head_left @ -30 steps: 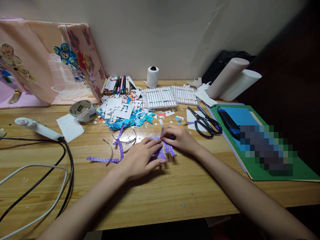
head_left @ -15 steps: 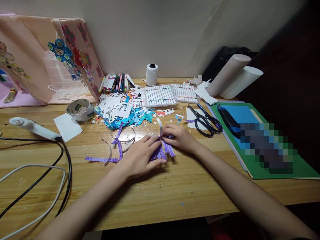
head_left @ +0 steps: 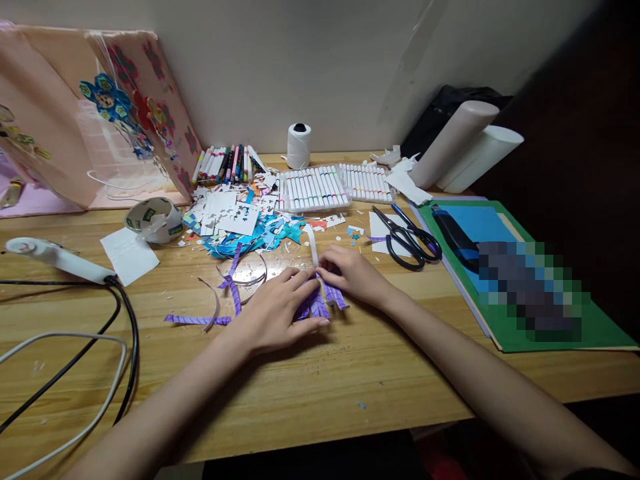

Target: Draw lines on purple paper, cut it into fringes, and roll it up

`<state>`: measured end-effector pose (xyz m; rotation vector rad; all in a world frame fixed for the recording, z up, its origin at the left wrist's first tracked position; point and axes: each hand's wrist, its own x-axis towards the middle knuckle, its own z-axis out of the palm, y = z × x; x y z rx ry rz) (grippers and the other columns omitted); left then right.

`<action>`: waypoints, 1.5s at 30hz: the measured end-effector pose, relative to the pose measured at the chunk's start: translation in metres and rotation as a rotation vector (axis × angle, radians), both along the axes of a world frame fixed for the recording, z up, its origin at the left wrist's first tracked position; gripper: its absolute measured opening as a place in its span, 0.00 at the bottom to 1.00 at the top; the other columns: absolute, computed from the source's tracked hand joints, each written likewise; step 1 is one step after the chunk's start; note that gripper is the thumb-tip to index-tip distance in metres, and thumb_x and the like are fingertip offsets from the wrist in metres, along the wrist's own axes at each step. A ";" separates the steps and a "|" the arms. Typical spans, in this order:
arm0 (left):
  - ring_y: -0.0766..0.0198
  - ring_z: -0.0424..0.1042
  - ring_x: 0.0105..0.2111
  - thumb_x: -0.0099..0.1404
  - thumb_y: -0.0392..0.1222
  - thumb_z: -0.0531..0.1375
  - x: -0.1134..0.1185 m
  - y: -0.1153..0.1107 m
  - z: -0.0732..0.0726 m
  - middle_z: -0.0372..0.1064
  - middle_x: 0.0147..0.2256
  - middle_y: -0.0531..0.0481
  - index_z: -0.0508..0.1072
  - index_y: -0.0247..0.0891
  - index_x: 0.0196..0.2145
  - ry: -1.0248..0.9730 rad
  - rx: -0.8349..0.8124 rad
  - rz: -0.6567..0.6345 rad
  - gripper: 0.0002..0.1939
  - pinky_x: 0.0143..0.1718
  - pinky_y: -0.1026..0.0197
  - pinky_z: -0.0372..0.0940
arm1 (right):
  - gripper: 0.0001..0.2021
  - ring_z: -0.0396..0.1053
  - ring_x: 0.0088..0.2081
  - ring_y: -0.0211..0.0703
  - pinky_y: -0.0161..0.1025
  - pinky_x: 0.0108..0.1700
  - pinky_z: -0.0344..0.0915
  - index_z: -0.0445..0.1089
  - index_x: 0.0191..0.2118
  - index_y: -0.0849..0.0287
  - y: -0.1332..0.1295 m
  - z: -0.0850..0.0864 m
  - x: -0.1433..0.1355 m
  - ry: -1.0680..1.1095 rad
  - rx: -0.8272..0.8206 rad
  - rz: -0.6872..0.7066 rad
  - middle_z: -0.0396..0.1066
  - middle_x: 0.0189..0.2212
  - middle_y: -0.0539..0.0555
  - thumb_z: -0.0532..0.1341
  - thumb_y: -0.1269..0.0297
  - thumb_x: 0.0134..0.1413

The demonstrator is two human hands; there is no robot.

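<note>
My left hand lies with its fingers stretched out over a piece of purple patterned paper cut into strips, pressing it on the table. Part of this paper is hidden under the fingers. My right hand is closed, thumb and forefinger pinching a narrow white paper strip at the top edge of the purple piece. The strip's far end points away from me. Left of my left hand lie loose purple strips and a clear roll of tape flat on the wood.
Scissors lie beyond my right hand, near a green folder. Behind are paper scraps, marker boxes and a thread spool. A tape roll, white device and cables are left.
The view has shifted slightly, moving everything a little left and up. More of the white strip shows, reaching farther from my right fingers. My left hand stays on the purple paper.
</note>
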<state>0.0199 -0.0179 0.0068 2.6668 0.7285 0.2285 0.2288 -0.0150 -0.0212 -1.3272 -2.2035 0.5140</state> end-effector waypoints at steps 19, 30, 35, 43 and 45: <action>0.51 0.62 0.55 0.68 0.55 0.49 -0.013 -0.002 0.005 0.61 0.57 0.39 0.65 0.34 0.56 -0.078 -0.161 0.031 0.27 0.54 0.49 0.60 | 0.03 0.68 0.37 0.40 0.39 0.41 0.65 0.71 0.38 0.59 -0.004 0.007 0.020 0.051 -0.031 0.128 0.70 0.35 0.53 0.61 0.67 0.58; 0.58 0.68 0.40 0.68 0.39 0.55 -0.012 0.008 -0.014 0.69 0.38 0.45 0.72 0.36 0.39 -0.268 -0.052 0.381 0.07 0.42 0.55 0.64 | 0.02 0.67 0.35 0.39 0.37 0.37 0.63 0.71 0.33 0.61 -0.008 0.006 0.010 0.069 -0.003 0.015 0.69 0.31 0.52 0.62 0.69 0.56; 0.60 0.68 0.37 0.65 0.38 0.58 -0.013 0.013 -0.015 0.68 0.36 0.47 0.73 0.37 0.37 -0.244 0.032 0.361 0.05 0.38 0.58 0.64 | 0.02 0.66 0.35 0.39 0.37 0.37 0.63 0.71 0.34 0.60 -0.009 0.005 0.008 0.088 -0.015 0.006 0.68 0.32 0.53 0.61 0.69 0.57; 0.61 0.68 0.35 0.67 0.37 0.56 -0.012 0.017 -0.019 0.69 0.34 0.47 0.73 0.36 0.34 -0.248 0.080 0.367 0.06 0.36 0.58 0.64 | 0.02 0.66 0.34 0.39 0.37 0.36 0.63 0.70 0.33 0.60 -0.009 0.005 0.007 0.075 -0.008 -0.004 0.68 0.31 0.52 0.61 0.69 0.56; 0.61 0.68 0.35 0.67 0.38 0.55 -0.012 0.018 -0.020 0.69 0.34 0.47 0.72 0.36 0.34 -0.252 0.098 0.362 0.07 0.36 0.57 0.64 | 0.01 0.66 0.34 0.39 0.37 0.37 0.63 0.70 0.34 0.59 -0.009 0.006 0.007 0.073 -0.005 0.001 0.68 0.31 0.52 0.61 0.69 0.56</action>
